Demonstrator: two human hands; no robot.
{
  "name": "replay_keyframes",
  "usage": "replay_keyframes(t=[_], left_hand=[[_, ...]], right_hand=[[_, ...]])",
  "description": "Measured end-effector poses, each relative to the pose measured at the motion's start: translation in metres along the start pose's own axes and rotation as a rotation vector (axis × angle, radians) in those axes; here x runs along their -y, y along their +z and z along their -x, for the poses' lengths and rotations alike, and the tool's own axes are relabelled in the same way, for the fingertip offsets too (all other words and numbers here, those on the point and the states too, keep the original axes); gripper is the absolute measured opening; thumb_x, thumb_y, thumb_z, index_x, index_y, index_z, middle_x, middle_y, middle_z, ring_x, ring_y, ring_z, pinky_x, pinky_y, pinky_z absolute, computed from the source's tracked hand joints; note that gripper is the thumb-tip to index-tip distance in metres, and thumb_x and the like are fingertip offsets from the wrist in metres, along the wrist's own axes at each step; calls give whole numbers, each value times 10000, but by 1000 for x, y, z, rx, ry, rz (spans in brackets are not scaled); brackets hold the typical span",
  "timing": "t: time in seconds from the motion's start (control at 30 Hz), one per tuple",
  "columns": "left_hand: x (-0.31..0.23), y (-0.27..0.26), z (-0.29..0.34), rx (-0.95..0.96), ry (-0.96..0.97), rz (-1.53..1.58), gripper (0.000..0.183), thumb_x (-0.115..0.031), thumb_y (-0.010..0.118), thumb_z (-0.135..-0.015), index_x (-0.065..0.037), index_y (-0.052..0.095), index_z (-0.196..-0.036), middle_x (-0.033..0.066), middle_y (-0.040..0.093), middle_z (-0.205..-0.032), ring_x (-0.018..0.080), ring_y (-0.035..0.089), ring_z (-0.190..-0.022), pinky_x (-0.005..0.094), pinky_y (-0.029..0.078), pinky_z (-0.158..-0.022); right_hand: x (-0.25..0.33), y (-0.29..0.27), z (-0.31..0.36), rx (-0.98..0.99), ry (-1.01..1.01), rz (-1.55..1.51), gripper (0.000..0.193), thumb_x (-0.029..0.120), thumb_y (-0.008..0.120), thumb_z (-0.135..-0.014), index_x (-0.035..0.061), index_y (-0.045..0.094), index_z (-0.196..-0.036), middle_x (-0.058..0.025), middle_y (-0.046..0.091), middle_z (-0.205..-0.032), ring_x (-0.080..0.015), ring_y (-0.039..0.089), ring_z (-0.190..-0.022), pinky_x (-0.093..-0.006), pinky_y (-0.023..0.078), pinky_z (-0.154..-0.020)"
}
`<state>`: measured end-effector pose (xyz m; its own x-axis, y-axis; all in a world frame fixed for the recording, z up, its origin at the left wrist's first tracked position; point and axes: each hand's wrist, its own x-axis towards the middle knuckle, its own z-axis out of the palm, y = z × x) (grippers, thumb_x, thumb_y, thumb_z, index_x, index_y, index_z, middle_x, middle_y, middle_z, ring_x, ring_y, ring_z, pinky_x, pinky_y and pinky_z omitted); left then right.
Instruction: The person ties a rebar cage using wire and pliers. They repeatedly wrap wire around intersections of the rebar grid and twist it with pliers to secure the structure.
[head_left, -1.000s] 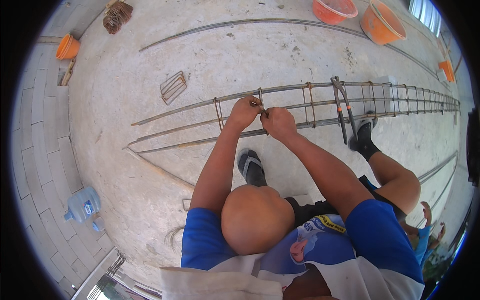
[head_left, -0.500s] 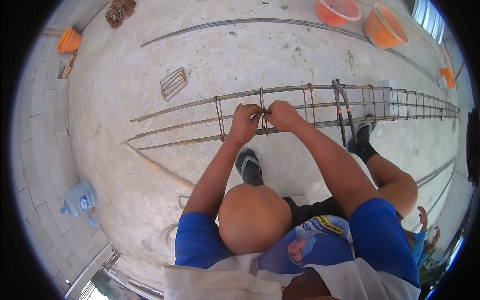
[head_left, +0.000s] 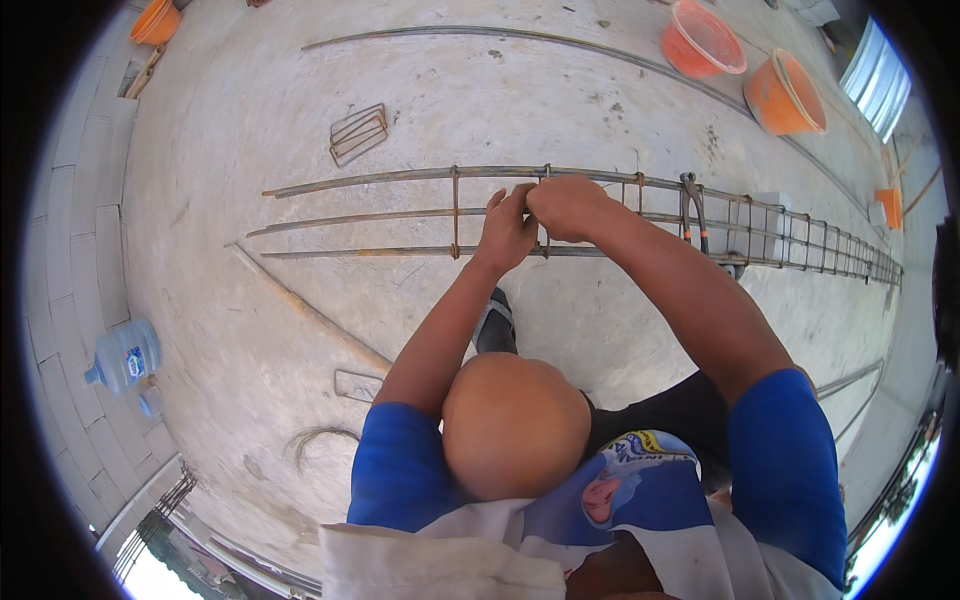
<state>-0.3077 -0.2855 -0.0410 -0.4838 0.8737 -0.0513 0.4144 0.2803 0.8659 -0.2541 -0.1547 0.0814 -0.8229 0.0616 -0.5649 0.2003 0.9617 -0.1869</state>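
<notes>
A long rebar cage (head_left: 380, 178) runs across the floor ahead of me, its bars crossed by several rectangular stirrups (head_left: 456, 212). My left hand (head_left: 508, 234) and my right hand (head_left: 572, 208) meet at one stirrup, against the middle bar. The fingers of both are pinched close together. Whatever they grip is too small and too covered to make out. To the right of my hands, end-cutting pincers (head_left: 692, 207) with black and orange handles rest on the cage. My right arm reaches over the bars.
Loose stirrups (head_left: 358, 136) lie beyond the cage. A wooden stick (head_left: 315, 318) and a thin wire bundle (head_left: 318, 434) are at the left. A blue water jug (head_left: 128, 357) lies by the block wall (head_left: 58, 245). Orange buckets (head_left: 778, 95) stand far right. A white block (head_left: 765, 222) sits by the cage.
My right hand has turned over and moved up slightly, its elbow swinging outward. My left hand has shifted a little right. The view has shifted, and my right foot is now mostly hidden.
</notes>
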Motion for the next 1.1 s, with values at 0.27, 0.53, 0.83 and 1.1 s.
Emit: replay_keyframes(t=[0.27,0.53,0.83,1.1], left_hand=[[-19,-2,-7,-83,-23,56,503,-91,689,-781,-31,409,-1195,104,723,-956,358,623,-1001,438,406,-975],[-14,2,-8,-94,10,18,327,-139,709,-792,-44,533,-1050,97,720,-912,308,661,-942,433,384,-976],[-11,9,-4,-194,88,-84,176,-204,647,-896,-45,624,-824,110,637,-752,307,610,-747,463,383,-914],[-14,1,-13,-119,-126,-58,332,-270,599,-900,42,625,-787,215,638,-864,384,600,-821,433,457,-741]], right_hand=[[-46,28,-12,-78,169,-15,169,142,613,-820,33,709,-907,-199,693,-887,-362,681,-845,-445,547,-726],[-24,25,-3,30,486,-977,257,160,532,-838,-43,689,-841,-183,630,-648,-337,619,-536,-420,513,-549],[-117,7,116,-618,601,-405,585,428,613,-877,5,550,-1276,-249,563,-1172,-397,562,-1105,-453,465,-937],[-111,118,181,-224,916,-368,771,422,763,-758,-18,440,-1302,-238,472,-1258,-427,581,-1105,-509,498,-888]])
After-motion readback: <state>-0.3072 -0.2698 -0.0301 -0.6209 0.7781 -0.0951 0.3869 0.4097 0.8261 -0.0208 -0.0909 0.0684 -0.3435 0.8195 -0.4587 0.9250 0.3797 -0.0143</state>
